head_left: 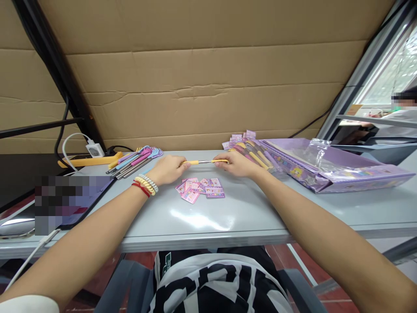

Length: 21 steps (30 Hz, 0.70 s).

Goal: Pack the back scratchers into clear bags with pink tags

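Observation:
Between my hands, level above the table, is a slim yellow pen [204,161] with a silver middle section. My left hand [167,169] pinches its left end, and my right hand [236,163] pinches its right end. Just below them, several small pink and purple cards [198,188] lie in a loose, overlapping cluster. Beyond my left hand rests a pile of colourful pens [138,161] with silver shafts and curved tops. Beside my right hand are several pens in clear wrappers [254,154] with purple card tops.
A purple box [345,171] with clear plastic stands on the right of the grey table [260,217]. A tablet [87,200], white charger [95,149] and cables are at the left. Cardboard [202,100] backs the table. Another person [402,117] sits at the far right.

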Each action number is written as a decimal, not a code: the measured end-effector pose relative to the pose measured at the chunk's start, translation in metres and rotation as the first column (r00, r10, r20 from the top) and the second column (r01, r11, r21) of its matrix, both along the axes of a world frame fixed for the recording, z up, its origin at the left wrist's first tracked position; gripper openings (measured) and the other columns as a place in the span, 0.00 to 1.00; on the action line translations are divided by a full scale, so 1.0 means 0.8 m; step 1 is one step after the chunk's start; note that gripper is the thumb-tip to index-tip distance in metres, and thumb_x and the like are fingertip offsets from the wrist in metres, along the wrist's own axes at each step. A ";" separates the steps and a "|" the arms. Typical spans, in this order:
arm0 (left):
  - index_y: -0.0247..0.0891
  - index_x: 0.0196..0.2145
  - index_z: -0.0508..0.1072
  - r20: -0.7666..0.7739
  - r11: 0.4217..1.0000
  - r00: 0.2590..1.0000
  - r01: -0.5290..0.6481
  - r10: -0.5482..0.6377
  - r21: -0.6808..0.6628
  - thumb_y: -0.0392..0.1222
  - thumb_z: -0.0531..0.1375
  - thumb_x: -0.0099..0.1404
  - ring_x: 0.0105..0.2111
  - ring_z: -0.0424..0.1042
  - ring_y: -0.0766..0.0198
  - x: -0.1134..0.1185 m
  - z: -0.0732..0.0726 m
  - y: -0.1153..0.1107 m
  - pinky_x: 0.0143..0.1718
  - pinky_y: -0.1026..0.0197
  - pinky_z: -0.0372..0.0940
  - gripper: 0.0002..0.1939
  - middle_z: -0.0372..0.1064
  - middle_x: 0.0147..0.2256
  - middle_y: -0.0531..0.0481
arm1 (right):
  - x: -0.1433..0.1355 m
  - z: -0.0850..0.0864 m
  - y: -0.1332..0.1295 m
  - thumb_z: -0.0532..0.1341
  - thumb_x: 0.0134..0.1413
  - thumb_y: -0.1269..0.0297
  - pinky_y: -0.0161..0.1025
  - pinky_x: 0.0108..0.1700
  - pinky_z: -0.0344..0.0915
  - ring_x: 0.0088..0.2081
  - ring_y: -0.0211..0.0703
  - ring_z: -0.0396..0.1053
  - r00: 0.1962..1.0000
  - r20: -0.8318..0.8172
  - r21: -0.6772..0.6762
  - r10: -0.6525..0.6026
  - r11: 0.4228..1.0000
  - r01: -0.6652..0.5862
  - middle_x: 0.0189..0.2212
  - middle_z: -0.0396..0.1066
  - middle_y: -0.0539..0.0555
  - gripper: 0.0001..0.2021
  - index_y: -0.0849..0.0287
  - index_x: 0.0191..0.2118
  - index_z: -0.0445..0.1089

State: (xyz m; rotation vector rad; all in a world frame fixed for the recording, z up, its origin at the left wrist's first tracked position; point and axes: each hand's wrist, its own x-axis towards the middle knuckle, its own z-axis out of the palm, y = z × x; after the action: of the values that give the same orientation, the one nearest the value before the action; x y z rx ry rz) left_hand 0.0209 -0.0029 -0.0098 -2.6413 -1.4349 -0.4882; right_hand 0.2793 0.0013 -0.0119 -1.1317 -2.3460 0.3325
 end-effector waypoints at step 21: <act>0.42 0.47 0.72 0.050 0.968 0.976 0.201 -0.211 0.150 0.46 0.45 0.70 0.35 0.71 0.61 0.034 -0.004 -0.024 0.32 0.63 0.59 0.19 0.75 0.36 0.48 | -0.031 0.020 -0.033 0.67 0.45 0.59 0.29 0.17 0.52 0.14 0.30 0.57 0.875 -0.485 -0.260 -0.009 0.956 -0.134 0.14 0.65 0.46 0.13 0.60 0.29 0.63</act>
State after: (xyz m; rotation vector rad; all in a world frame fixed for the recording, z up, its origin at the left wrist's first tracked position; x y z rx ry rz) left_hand 0.0485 -0.0222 -0.0129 -2.6914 -1.0976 -0.6768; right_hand 0.2547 -0.0249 0.0043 -0.9569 -1.9267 0.8967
